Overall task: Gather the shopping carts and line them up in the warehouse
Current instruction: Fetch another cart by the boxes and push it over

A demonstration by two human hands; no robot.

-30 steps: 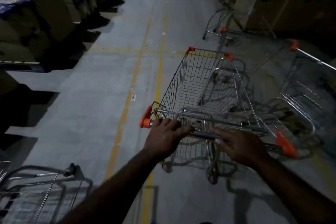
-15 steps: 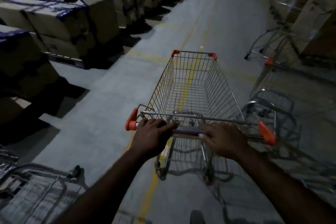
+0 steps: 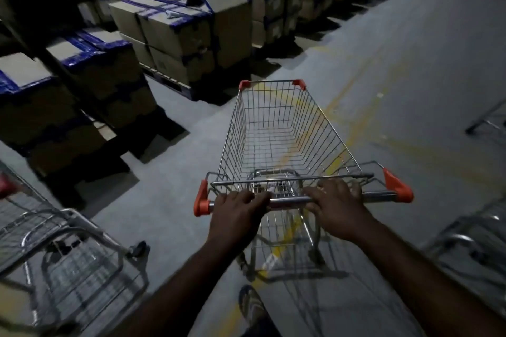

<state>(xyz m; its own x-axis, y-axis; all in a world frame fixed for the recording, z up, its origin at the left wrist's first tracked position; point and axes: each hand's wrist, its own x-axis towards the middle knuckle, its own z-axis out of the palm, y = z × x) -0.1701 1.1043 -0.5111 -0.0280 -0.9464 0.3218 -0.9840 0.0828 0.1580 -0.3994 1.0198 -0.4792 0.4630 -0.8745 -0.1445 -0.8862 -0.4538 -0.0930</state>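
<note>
A wire shopping cart (image 3: 279,134) with orange corner caps stands in front of me on the grey floor, its basket empty. My left hand (image 3: 235,216) grips the left part of its metal handle bar (image 3: 287,199). My right hand (image 3: 336,208) grips the same bar a little right of the middle. Another cart (image 3: 63,262) stands close at my lower left. Parts of more carts show at the right edge (image 3: 476,238) and farther up on the right (image 3: 487,123).
Stacks of cardboard boxes with blue tape (image 3: 175,27) on pallets line the left side and the back. Yellow floor lines (image 3: 336,106) run under the cart. My foot in a sandal (image 3: 252,306) is below the handle. Open floor lies ahead on the right.
The cart and my view have swung to the left, away from the carts on the right and toward the box stacks. Both hands stay on the handle bar.
</note>
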